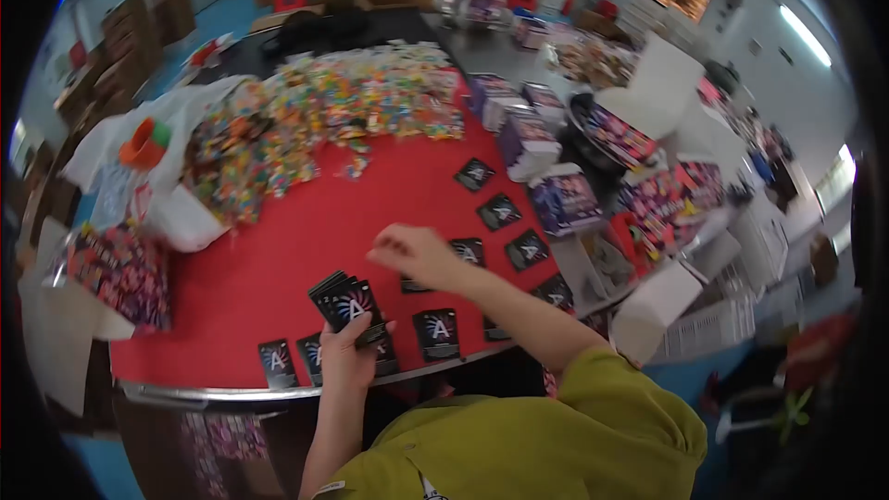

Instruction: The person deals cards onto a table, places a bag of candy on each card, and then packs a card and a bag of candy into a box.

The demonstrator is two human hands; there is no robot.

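Observation:
Fanned black cards [350, 304], printed with a large letter A, are held in my left hand [350, 344] above the near edge of the red table top [259, 268]. My right hand [412, 255] is over the middle of the table, its fingers bent and slightly blurred; whether anything small is between them cannot be made out. More black cards lie on the red surface: one [277, 363] at the near left, one [436, 333] right of my left hand, and several toward the right, such as one [500, 211]. My right forearm partly covers some of them.
A wide heap of small colourful packets [343, 97] covers the far side. White plastic bags and an orange cup [145, 145] are at the left, above a patterned bag [120, 273]. Purple boxes [528, 143] and a patterned pack [565, 201] line the right edge.

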